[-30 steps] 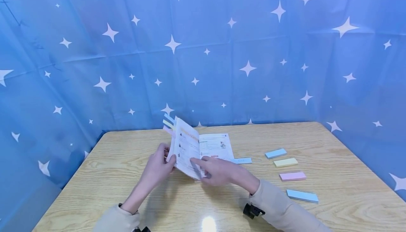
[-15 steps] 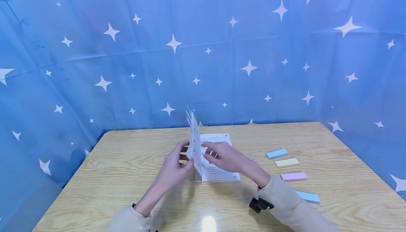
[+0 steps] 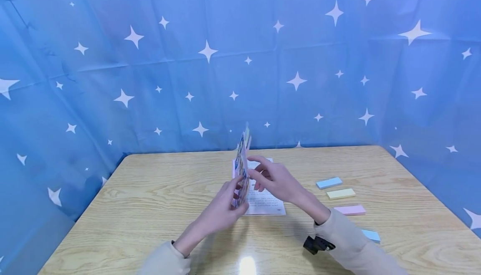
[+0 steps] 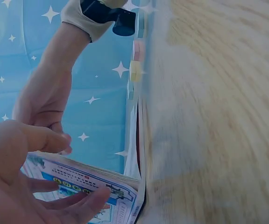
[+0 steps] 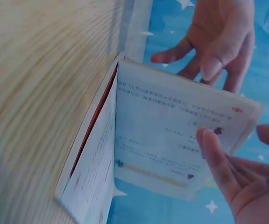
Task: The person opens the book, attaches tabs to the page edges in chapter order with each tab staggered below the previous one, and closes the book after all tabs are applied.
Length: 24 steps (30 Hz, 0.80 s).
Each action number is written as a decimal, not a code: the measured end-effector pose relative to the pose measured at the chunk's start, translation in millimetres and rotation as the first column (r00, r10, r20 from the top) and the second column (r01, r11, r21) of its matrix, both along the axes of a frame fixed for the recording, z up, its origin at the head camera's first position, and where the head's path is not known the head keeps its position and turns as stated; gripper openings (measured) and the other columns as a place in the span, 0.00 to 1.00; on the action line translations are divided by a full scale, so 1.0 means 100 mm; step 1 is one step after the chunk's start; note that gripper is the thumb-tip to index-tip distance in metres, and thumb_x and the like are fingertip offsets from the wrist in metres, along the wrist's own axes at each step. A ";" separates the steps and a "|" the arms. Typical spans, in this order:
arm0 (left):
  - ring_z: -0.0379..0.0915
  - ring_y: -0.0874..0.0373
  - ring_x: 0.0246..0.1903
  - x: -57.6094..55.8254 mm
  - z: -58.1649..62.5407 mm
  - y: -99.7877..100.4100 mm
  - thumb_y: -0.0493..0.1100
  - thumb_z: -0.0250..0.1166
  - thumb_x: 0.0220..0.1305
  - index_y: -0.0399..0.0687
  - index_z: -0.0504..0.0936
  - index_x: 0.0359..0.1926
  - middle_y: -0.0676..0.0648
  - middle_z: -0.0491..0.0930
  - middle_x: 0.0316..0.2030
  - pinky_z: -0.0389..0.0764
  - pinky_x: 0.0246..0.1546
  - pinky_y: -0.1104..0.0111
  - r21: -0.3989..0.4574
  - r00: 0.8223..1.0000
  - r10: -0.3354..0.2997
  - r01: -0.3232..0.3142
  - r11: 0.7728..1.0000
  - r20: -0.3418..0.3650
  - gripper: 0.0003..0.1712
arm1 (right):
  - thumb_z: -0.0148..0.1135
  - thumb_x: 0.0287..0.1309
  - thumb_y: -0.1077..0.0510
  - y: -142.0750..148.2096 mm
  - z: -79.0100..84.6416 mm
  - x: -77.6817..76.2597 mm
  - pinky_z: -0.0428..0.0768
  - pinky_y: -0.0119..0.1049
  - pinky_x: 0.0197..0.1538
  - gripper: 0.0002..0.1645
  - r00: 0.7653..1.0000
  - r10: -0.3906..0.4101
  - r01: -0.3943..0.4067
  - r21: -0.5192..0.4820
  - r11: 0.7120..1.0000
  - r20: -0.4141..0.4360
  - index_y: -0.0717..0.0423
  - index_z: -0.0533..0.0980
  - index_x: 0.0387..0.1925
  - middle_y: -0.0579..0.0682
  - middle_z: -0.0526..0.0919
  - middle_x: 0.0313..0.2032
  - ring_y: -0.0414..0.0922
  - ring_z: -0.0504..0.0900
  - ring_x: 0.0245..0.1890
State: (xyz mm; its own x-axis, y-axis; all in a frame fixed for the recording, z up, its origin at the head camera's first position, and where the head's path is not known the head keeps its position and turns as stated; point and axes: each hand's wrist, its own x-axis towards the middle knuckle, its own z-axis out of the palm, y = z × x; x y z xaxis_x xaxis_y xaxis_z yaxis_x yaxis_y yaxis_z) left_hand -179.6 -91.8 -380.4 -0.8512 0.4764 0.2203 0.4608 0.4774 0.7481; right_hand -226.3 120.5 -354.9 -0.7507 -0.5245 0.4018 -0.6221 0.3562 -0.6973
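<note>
A thin printed book stands half open, its lower page [image 3: 263,206] flat on the wooden table and its other pages raised almost upright with the colourful cover [image 3: 239,168] facing left. My left hand [image 3: 224,207] is at the outside of that cover; in the left wrist view its fingers lie along the picture side and the thumb stays apart. My right hand [image 3: 279,181] is on the inner side, with loosely bent fingers, a fingertip at the printed page [image 5: 158,126] in the right wrist view. Coloured tabs [image 3: 247,132] stick out from the raised pages' far edge.
To the right lie sticky-note pads in a column: a blue pad [image 3: 329,183], a yellow pad [image 3: 340,193], a pink pad [image 3: 350,210] and another blue pad [image 3: 371,236] partly hidden by the right sleeve [image 3: 347,233]. A blue star-patterned curtain [image 3: 240,78] hangs behind the table.
The left hand has swung the raised pages and cover from left to right, past upright. The right hand has come off the pages' lower part and moved up and right.
</note>
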 end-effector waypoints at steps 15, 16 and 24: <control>0.71 0.42 0.61 -0.03 -0.06 0.06 0.47 0.59 0.75 0.42 0.63 0.76 0.36 0.67 0.67 0.75 0.59 0.49 -0.227 0.998 -0.054 0.047 0.973 -0.027 0.34 | 0.56 0.74 0.55 0.36 0.02 0.03 0.81 0.32 0.32 0.22 0.997 -0.036 0.049 0.199 0.979 -0.072 0.67 0.77 0.60 0.49 0.83 0.38 0.36 0.81 0.29; 0.69 0.41 0.63 -0.04 -0.06 0.07 0.48 0.58 0.75 0.42 0.64 0.75 0.36 0.66 0.69 0.73 0.61 0.48 -0.248 0.998 -0.053 0.047 0.968 -0.019 0.33 | 0.55 0.75 0.55 0.38 0.02 0.04 0.81 0.32 0.31 0.23 0.997 -0.036 0.050 0.230 0.972 -0.067 0.67 0.77 0.60 0.49 0.83 0.39 0.35 0.80 0.29; 0.54 0.40 0.73 -0.07 -0.09 0.12 0.50 0.59 0.75 0.46 0.65 0.75 0.40 0.57 0.76 0.62 0.68 0.44 -0.360 0.998 -0.053 0.057 0.931 0.020 0.33 | 0.65 0.68 0.49 0.56 0.04 0.09 0.76 0.29 0.29 0.33 1.000 -0.005 0.012 0.456 0.890 -0.016 0.70 0.73 0.64 0.52 0.78 0.44 0.33 0.72 0.28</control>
